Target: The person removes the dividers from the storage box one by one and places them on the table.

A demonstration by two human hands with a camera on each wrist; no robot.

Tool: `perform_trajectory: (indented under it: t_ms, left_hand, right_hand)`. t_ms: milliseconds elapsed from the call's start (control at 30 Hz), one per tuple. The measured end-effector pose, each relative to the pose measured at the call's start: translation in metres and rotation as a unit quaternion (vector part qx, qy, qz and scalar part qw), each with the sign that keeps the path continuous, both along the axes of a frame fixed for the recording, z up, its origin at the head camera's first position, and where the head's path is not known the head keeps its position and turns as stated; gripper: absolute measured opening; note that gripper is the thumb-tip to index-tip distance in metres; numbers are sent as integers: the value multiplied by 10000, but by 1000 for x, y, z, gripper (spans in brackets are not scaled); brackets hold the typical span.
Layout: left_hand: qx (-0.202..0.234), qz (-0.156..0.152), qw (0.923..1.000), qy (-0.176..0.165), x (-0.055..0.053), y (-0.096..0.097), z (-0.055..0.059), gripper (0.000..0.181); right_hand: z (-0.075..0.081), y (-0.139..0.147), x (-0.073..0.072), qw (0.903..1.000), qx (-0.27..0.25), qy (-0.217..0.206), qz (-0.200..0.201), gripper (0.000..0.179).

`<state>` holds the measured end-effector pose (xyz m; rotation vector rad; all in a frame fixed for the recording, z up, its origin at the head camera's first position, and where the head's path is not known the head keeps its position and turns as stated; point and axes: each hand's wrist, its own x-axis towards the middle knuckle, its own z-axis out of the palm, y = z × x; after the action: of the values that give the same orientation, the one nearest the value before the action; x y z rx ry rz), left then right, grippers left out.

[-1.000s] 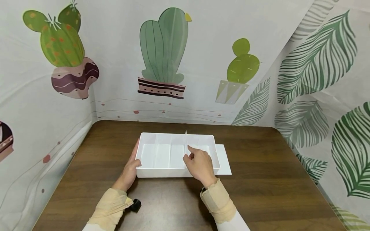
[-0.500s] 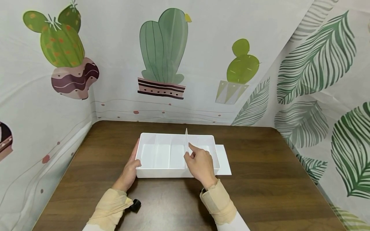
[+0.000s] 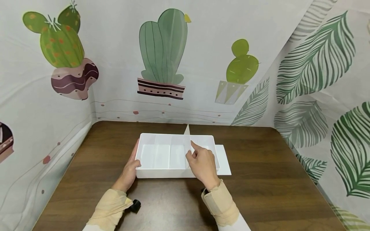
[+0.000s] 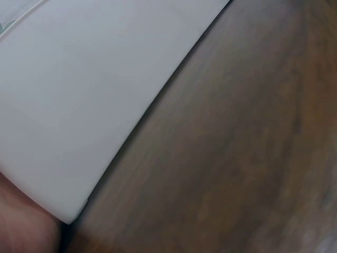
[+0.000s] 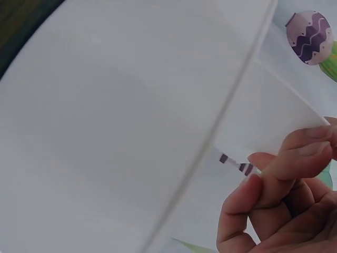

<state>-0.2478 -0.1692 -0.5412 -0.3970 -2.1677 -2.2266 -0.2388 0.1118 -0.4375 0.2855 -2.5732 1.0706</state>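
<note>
Head view, right hand (image 3: 203,162) pinching divider (image 3: 187,139), raised higher from white tray (image 3: 163,173)

We see soft, even light in the head view, a pale sheen on the table (image 3: 157,195) between dark shadows, and dimmer, blurrier wrist views, the white tray (image 4: 100,95) looking flat grey in the left one.

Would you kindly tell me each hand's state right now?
Left hand: gripping the white tray by its left end.
Right hand: pinching the white divider.
</note>
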Motion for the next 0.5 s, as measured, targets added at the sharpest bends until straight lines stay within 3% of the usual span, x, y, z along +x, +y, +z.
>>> perform_trajectory:
  t_ms: [167,500]
  left_hand:
    - [13,-6,10000,-16,0,-1,0,103]
    - [-22,0,10000,-16,1,0,0,103]
  right_hand:
    - [7,4,2,9999,-40,149,-32,41]
    - [18,21,2,9990,-435,-6,-37,39]
